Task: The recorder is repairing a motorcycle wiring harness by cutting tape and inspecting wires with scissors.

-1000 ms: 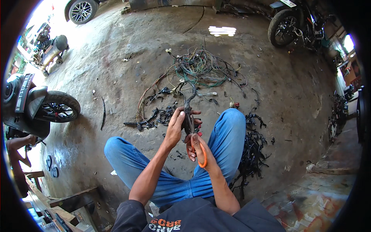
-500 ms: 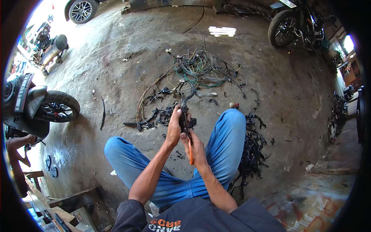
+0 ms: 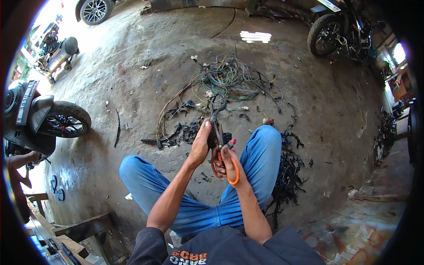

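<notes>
I sit on a concrete floor with my knees apart in blue jeans. My left hand (image 3: 201, 143) grips a black taped wire bundle (image 3: 216, 115) that rises from between my hands toward the floor pile. My right hand (image 3: 227, 162) holds orange-handled scissors (image 3: 232, 172), its fingers through the loops, the blades up against the bundle just beside my left hand. A tangle of green, brown and black wires (image 3: 229, 79) lies on the floor in front of my knees.
Black tape scraps lie by my left knee (image 3: 181, 132) and beside my right leg (image 3: 287, 172). A motorcycle wheel (image 3: 64, 120) stands at left, another motorcycle (image 3: 335, 31) at far right, a car wheel (image 3: 94, 9) at top. Another person's arm (image 3: 20, 161) shows at the left edge.
The right hand rose against the left hand half a second ago, hiding the orange handles; now it sits lower again with the handles showing. The left hand stays on the bundle.
</notes>
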Motion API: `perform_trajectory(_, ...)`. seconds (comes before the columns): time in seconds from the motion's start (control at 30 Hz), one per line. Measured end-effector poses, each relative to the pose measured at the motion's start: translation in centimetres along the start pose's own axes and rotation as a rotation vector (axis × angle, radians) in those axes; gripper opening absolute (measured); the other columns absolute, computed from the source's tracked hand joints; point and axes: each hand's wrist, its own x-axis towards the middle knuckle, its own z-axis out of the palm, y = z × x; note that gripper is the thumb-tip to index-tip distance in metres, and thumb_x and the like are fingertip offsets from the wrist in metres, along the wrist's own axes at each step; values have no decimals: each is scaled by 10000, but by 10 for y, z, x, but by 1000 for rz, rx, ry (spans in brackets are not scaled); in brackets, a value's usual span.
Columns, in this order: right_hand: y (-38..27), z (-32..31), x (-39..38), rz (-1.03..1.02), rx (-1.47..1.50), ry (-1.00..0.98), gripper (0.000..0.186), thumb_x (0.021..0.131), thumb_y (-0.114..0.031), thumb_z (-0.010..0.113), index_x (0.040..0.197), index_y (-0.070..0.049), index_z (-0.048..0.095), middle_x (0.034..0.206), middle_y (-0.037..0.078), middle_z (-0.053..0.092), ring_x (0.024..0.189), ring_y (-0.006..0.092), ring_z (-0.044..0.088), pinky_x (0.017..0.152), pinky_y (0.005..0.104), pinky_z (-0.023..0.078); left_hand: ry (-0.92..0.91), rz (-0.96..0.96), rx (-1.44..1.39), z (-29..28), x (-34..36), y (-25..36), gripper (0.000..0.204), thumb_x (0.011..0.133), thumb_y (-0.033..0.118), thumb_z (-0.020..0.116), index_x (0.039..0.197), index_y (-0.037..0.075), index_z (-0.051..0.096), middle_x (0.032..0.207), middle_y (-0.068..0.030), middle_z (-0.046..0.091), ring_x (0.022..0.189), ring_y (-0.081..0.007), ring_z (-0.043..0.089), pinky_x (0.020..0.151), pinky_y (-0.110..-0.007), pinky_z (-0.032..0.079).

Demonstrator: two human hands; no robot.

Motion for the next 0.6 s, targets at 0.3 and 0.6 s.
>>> perform_trajectory(0.3,-1,12,-6,-56,73,96,480,1034,-560,439,925,-102,532,673,-55,377,470,19,304,407,200,231,-39,-9,114,-10,0,-18,573,1092,410,397,1537,61,304,1220,-78,602,1052,-120,580,939,-264,478)
perform_trajectory(0.6,-16,9,-2,60,151,85,547,987,-647,458,943,-111,555,629,-63,376,435,16,290,386,190,220,0,103,370,6,-8,-2,669,1087,480,360,1532,-13,286,1240,-88,555,1117,-130,515,1013,-277,409)
